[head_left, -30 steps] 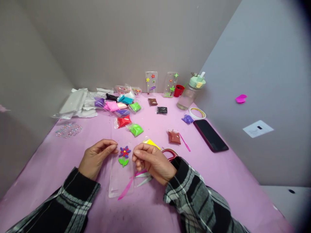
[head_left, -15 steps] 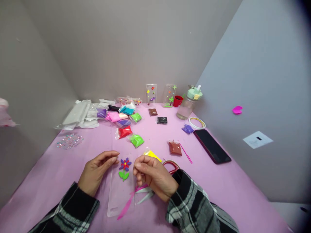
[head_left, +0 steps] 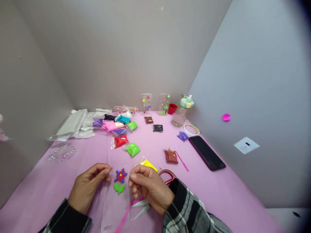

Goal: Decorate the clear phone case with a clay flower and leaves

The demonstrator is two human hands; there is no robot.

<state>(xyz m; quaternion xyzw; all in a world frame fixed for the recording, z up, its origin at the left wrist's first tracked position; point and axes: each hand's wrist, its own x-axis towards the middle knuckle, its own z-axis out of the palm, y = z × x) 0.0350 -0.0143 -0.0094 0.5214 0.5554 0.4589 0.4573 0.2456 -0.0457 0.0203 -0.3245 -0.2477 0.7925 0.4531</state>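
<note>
Head view: clear plastic case point(head_left: 113, 208) with purple-red, green-leaved flower point(head_left: 120, 176) is lying on pink desk point(head_left: 149, 139) between left hand point(head_left: 86, 186) and right hand point(head_left: 153, 187); both grips pressing together, contents unclear.

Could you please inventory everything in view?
Case: one, clear, front centre
Flower: one, multicoloured, on case
Packets: many, multicoloured, centre and back left
Scissors: one, red-handled, front
Tools: at least two, pink, front, mid-right
Phone: one, black, right
Ring: one, white, behind phone
Bottle: one, clear, mint-lidded, back right
Cup: one, red, beside bottle
Decorated cases: two, clear, standing at back
Gem sheet: one, sparkling, left
Packages: several, white, back left
Table: one, pink, below
Plate: one, white, right wall
Scrap: one, pink, right wall
Sleeves: two, black, grey, plaid, front
Left hand: one, left of case
Right hand: one, right of case
</note>
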